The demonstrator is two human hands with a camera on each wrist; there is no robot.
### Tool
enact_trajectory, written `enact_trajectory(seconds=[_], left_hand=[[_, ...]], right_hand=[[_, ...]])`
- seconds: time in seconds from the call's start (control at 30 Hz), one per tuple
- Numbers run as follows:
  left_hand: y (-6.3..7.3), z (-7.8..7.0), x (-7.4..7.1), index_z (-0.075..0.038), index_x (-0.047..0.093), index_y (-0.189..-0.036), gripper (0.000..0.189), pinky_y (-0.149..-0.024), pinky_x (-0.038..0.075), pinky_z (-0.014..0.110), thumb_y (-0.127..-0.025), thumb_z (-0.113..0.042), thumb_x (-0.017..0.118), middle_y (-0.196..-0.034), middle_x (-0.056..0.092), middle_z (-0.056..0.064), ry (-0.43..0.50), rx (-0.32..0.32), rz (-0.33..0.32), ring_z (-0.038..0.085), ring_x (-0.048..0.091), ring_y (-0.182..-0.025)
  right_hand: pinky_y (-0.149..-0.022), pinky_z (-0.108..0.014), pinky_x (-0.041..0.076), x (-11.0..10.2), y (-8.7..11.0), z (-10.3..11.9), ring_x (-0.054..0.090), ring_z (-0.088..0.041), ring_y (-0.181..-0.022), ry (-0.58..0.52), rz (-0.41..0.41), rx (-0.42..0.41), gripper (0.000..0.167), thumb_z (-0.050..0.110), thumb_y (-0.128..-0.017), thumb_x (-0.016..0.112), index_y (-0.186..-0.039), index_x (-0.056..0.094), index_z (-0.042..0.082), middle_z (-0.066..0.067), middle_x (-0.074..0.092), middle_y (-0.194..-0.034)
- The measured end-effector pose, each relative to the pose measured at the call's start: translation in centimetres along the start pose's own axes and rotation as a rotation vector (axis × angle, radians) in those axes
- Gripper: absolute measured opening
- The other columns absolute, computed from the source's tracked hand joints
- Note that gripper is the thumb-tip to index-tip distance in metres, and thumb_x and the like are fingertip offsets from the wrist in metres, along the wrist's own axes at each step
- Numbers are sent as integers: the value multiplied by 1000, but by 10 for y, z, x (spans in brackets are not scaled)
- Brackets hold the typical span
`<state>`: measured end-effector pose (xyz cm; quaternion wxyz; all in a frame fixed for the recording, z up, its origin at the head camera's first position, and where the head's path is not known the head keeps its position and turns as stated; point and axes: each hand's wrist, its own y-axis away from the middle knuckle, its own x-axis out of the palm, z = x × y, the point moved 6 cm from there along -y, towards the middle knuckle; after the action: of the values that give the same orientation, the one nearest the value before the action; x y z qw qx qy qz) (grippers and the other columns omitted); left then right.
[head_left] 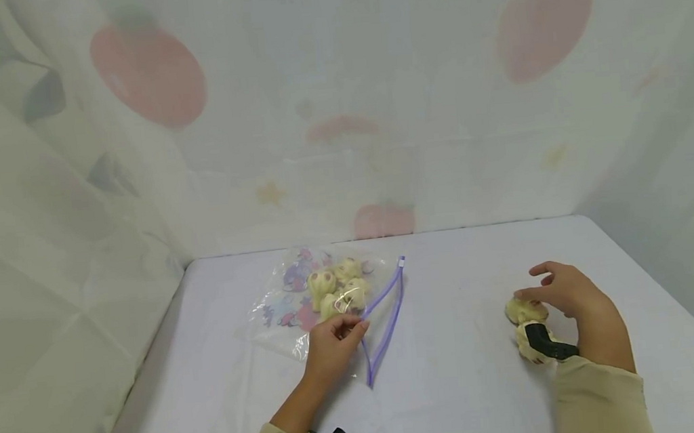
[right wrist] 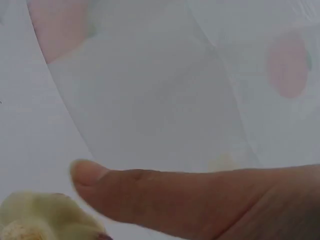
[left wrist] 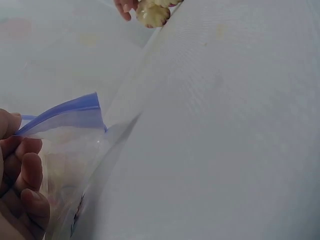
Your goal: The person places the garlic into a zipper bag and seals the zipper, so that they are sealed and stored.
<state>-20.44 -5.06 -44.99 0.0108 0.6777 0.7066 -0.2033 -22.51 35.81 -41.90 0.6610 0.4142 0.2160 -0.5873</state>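
Note:
A clear zip bag point(head_left: 292, 302) with a purple zip edge point(head_left: 387, 339) lies left of centre on the white table, several pale yellow, lumpy pieces point(head_left: 353, 294) inside. My left hand point(head_left: 333, 347) pinches the bag by its opening, near the purple strip; the left wrist view shows thumb and forefinger on that purple strip point(left wrist: 75, 107). To the right, my right hand point(head_left: 573, 294) hovers with thumb and forefinger apart beside two more yellow pieces, a far one point(head_left: 526, 310) and a near one point(head_left: 525, 348) partly covered by the wrist camera. Whether the thumb touches the far piece, I cannot tell.
The white table point(head_left: 458, 384) ends at a back edge against a hanging cloth point(head_left: 441, 168) printed with strawberries. More cloth point(head_left: 51, 267) hangs along the left side, and another sheet point(head_left: 690, 217) along the right.

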Motion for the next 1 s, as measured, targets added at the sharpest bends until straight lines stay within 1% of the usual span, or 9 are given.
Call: enact_trajectory(seconds=[0.1, 0.2, 0.27, 0.37, 0.5, 0.63, 0.77, 0.83, 1.0], left_hand=[[-2, 13, 2, -7, 74, -81, 6, -50, 39, 16, -82, -9, 80, -66, 64, 2, -4, -6, 1, 5, 48, -57], [-3, 20, 2, -11, 75, -82, 5, -50, 40, 17, -82, -13, 80, -66, 64, 1, 12, 0, 15, 5, 49, -57], [-3, 20, 2, -12, 75, -83, 6, -49, 41, 17, -83, -15, 80, -66, 64, 1, 22, 9, 26, 5, 50, -57], [-3, 20, 2, -13, 75, -83, 7, -48, 42, 18, -83, -18, 80, -65, 64, 1, 28, 22, 39, 5, 51, -56], [-3, 20, 1, -13, 75, -82, 8, -48, 42, 19, -84, -20, 80, -65, 64, -1, 20, 32, 43, 5, 51, -56], [-4, 20, 1, -13, 75, -82, 8, -48, 42, 19, -84, -20, 80, -64, 64, -1, 19, 37, 43, 5, 52, -56], [-6, 21, 2, -13, 75, -83, 9, -47, 43, 20, -84, -20, 79, -64, 63, -2, 13, 50, 46, 4, 52, -55], [-6, 22, 2, -12, 75, -84, 10, -47, 43, 20, -85, -21, 79, -64, 64, -3, 16, 48, 47, 4, 52, -55], [-6, 24, 3, -12, 75, -84, 10, -47, 43, 20, -84, -21, 79, -65, 65, -1, 26, 19, 50, 5, 54, -55]], right_hand=[[-73, -47, 56, 8, -2, 0, 56, -46, -108, -64, 53, -1, 80, 40, -83, 77, -140, 41, -4, -38, 42, -134], [-70, -42, 56, 16, -4, 3, 60, -38, -102, -100, 74, -24, 74, 30, -81, 79, -137, 44, -4, -36, 46, -131], [-69, -39, 57, 20, -6, 5, 62, -32, -97, -111, 67, -42, 70, 25, -80, 80, -135, 47, -5, -35, 49, -128], [-70, -39, 56, 25, -9, 12, 63, -29, -92, -99, 44, -77, 64, 23, -80, 80, -131, 51, -4, -32, 53, -122], [-77, -42, 53, 36, -17, 27, 59, -32, -98, -71, 23, -123, 56, 23, -80, 80, -125, 58, 0, -26, 57, -121], [-79, -41, 48, 50, -26, 47, 55, -32, -101, -61, 15, -174, 47, 17, -76, 81, -118, 63, 6, -21, 61, -119], [-75, -37, 46, 66, -31, 65, 56, -28, -95, -29, 11, -221, 47, 12, -71, 80, -116, 66, 9, -17, 64, -116], [-74, -35, 45, 72, -32, 71, 56, -27, -93, -16, 1, -231, 48, 10, -70, 79, -117, 66, 10, -15, 65, -114], [-74, -33, 43, 75, -31, 70, 56, -27, -93, -46, -32, -248, 49, 8, -70, 80, -118, 67, 10, -15, 66, -112]])
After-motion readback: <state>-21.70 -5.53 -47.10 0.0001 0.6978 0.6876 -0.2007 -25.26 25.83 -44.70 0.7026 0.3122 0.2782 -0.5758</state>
